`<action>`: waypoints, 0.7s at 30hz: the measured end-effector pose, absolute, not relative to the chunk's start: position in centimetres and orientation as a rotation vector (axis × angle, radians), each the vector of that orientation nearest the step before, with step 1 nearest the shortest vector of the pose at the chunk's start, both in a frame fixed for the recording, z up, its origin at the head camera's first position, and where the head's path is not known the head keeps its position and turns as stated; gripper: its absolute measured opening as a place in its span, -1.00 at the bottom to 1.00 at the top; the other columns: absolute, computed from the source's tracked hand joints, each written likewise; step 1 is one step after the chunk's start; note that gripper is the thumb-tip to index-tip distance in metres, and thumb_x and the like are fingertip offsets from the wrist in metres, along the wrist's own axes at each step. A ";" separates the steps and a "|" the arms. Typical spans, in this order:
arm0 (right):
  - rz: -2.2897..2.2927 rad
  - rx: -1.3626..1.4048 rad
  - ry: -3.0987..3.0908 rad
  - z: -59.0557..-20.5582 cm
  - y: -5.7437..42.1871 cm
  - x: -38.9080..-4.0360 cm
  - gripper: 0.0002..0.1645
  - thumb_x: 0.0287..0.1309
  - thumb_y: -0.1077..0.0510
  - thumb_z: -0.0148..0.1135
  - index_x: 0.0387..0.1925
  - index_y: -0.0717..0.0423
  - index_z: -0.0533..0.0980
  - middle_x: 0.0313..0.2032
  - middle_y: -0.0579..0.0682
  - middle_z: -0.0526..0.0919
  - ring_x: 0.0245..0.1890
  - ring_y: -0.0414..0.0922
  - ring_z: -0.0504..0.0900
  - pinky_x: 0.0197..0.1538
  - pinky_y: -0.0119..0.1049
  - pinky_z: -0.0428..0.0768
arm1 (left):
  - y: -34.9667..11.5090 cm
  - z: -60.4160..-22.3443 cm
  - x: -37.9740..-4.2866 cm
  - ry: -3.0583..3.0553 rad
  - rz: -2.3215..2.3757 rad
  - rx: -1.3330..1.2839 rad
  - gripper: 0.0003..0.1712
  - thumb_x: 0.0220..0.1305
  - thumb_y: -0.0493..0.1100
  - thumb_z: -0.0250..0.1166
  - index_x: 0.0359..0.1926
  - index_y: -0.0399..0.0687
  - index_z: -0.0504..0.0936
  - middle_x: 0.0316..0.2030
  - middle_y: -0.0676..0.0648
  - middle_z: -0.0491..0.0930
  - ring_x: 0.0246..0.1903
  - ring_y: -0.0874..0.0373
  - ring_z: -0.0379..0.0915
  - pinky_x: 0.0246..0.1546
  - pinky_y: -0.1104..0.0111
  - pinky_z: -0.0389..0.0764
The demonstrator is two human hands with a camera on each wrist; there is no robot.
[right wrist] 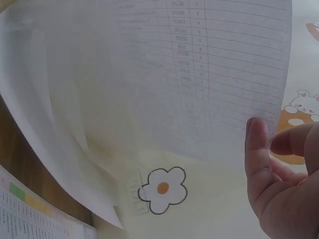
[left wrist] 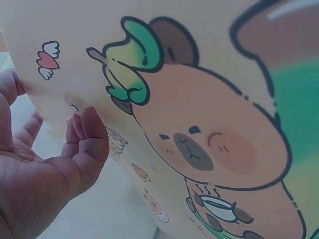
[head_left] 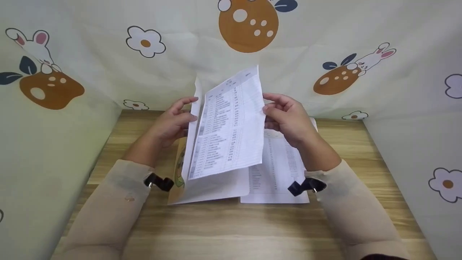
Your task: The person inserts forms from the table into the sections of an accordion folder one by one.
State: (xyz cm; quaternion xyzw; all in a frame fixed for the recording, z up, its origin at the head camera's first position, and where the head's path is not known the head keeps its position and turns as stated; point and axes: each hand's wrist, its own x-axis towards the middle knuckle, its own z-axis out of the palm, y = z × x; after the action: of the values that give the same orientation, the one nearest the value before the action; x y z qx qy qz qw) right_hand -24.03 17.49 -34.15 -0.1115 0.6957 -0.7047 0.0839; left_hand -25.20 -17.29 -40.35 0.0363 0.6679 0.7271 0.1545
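Note:
A loose white sheet [head_left: 231,122] printed with a table stands tilted above the table in the head view. My right hand [head_left: 287,117] pinches its right edge between thumb and fingers. My left hand [head_left: 173,121] grips the upright edge of a folder cover [left wrist: 214,119], whose outside carries a cartoon capybara with a green leaf. The cover's plain white inner side [head_left: 223,189] spreads below the sheet. Another printed sheet [head_left: 274,169] lies flat at the right, partly behind my right hand; the right wrist view shows coloured blocks along its top.
The wooden table [head_left: 202,231] extends around the papers. Cloth walls [head_left: 187,47] with rabbits, orange fruits and flowers enclose it at the back and both sides. A black wrist mount [head_left: 158,181] sits on each light sleeve [head_left: 108,209].

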 end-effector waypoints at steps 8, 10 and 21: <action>-2.078 -0.331 2.040 -34.6 16.3 -24.4 -0.51 0.45 0.31 0.20 0.35 0.17 0.56 -0.17 0.00 0.77 -0.34 -0.11 0.82 -0.12 -0.26 0.83 | -17.0 -40.4 -25.2 1.918 2.081 0.113 -0.24 0.49 -0.25 0.21 0.61 0.22 0.23 0.33 -0.33 0.40 -0.01 -0.10 0.72 -0.10 0.29 0.77; -2.075 -0.329 2.041 -34.6 16.1 -24.5 -0.52 0.44 0.31 0.20 0.34 0.18 0.57 -0.18 0.00 0.77 -0.35 -0.11 0.81 -0.11 -0.25 0.83 | -17.0 -40.4 -25.2 1.918 2.082 0.117 -0.24 0.49 -0.26 0.20 0.61 0.21 0.24 0.34 -0.35 0.39 -0.01 -0.12 0.71 -0.10 0.28 0.77; -1.970 -0.359 2.123 -34.6 15.4 -24.2 -0.56 0.46 0.26 0.18 0.30 0.13 0.62 -0.09 0.08 0.81 -0.33 -0.06 0.82 -0.09 -0.22 0.83 | -16.8 -40.5 -25.2 1.924 2.070 0.111 -0.23 0.49 -0.26 0.21 0.61 0.24 0.24 0.38 -0.37 0.37 -0.02 -0.14 0.72 0.00 0.20 0.76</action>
State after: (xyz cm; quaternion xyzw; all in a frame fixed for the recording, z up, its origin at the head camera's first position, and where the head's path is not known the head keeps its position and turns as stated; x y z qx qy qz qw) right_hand -24.15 15.40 -34.62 -0.1222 0.7228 -0.6710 0.1113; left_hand -25.21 -16.80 -40.53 0.0387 0.6719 0.7230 0.1560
